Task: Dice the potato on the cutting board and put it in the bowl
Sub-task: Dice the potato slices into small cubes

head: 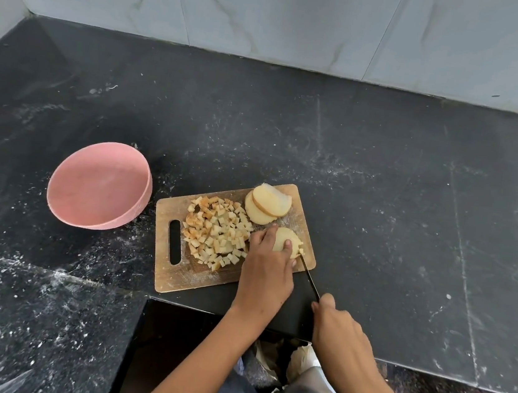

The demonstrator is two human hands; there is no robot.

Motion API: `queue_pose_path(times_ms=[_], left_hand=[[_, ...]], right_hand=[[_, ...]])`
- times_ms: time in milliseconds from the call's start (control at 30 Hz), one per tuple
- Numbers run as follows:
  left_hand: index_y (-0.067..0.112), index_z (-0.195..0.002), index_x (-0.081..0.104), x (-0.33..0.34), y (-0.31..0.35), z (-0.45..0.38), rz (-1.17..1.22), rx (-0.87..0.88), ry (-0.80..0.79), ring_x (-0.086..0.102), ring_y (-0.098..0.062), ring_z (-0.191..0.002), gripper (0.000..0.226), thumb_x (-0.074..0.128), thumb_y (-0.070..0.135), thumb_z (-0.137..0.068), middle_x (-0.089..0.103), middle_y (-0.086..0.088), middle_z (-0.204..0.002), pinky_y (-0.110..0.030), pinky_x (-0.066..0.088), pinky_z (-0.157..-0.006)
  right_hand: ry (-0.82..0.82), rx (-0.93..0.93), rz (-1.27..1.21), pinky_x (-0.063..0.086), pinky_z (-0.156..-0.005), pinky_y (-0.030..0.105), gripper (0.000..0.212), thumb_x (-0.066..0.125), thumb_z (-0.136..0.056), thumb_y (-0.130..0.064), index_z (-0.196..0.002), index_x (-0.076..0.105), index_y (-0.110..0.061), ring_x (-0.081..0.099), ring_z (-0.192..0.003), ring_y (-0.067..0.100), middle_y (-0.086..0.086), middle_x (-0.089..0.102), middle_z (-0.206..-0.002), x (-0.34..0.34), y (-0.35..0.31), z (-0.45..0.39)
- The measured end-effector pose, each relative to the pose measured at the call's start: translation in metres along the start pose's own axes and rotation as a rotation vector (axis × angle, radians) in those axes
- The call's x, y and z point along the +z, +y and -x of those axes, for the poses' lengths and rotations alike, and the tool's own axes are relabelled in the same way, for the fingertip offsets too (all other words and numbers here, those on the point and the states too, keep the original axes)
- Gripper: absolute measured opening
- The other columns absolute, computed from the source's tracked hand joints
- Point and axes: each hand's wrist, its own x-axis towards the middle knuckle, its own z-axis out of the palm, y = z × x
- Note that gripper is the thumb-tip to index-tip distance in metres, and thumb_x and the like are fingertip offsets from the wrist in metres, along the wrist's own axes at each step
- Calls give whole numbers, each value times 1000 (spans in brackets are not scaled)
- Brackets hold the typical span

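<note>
Pressing down on a potato piece (287, 244) at the cutting board's (208, 283) right edge, the left grip (266, 270) is curling around it; the right grip (337, 331) is clamping the knife (309, 277), blade against that piece. Diced cubes (215, 232) are lying mid-board, slices (267, 207) at its far right corner; the pink bowl (99, 186) is sitting on the desk (416, 183) left of the board.

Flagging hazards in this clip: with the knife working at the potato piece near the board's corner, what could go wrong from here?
1. The left hand holds the potato piece with fingertips close to the knife; a slip could nick them.
2. That piece sits near the right edge of the cutting board, so cubes may roll onto the counter.
3. The board's near corner lies close to the counter edge; pressure might shift it.
</note>
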Motion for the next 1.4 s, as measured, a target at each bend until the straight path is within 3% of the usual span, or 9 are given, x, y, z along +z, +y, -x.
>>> queue_pose_path(times_ms=[133,267,467,667,833,1033,1200,1300,1400], left_hand=[[5,-105,73,-3,0,0,33,-21,14,52,-33,-113,27,75,12,-80,58,-18,-127,-39,50,-92],[4,-104,74,-5,-2,2,56,-32,9,53,-34,-114,26,77,12,-79,59,-18,-128,-38,48,-93],[4,-102,74,-5,-5,4,113,-33,20,53,-34,-114,24,78,10,-79,61,-18,-126,-31,42,-94],[5,-98,75,-3,-7,3,130,-26,26,54,-35,-112,22,79,7,-77,62,-19,-124,-31,42,-93],[4,-98,75,-1,-4,3,111,-33,36,55,-35,-110,22,78,6,-77,63,-20,-123,-30,41,-92],[6,-97,76,0,-2,2,88,-40,31,54,-34,-108,21,79,8,-76,63,-18,-121,-38,51,-89],[6,-96,76,-1,-3,2,85,-42,26,55,-34,-107,21,80,9,-75,64,-18,-121,-37,50,-89],[6,-100,75,-5,-3,2,96,-40,11,55,-35,-112,24,79,11,-77,62,-17,-125,-33,45,-93],[9,-115,70,-11,-3,1,142,-84,-28,41,-28,-131,33,73,21,-85,50,-12,-142,-22,26,-103]], right_hand=[[66,-35,-84,37,-62,35,27,21,-104,-35,-87,28,-16,43,-65,26,-4,43,-66,2,12,3],[170,-112,-141,31,-58,35,28,24,-103,-35,-84,32,-16,38,-55,21,-3,41,-61,-8,8,-10],[125,-141,-107,38,-62,35,29,24,-103,-35,-90,38,-14,50,-69,28,2,48,-70,-16,-6,-36],[71,-66,13,40,-68,35,19,27,-101,-19,-108,42,-9,60,-93,36,16,60,-100,-20,-21,-44],[27,-53,69,41,-67,36,24,30,-100,-14,-121,40,-7,61,-95,34,14,60,-104,-22,-26,-47],[-22,-51,61,39,-66,35,19,23,-105,-28,-95,32,-14,61,-96,34,9,55,-88,-16,-6,-23],[-6,-55,71,37,-65,34,23,20,-104,-33,-92,29,-16,61,-94,34,10,61,-96,-9,11,-2],[46,-73,14,36,-64,35,26,21,-104,-36,-89,30,-16,56,-80,34,3,51,-76,-10,17,3],[117,-110,-59,37,-63,36,29,22,-103,-36,-88,34,-15,45,-67,30,-2,42,-65,-14,14,1]])
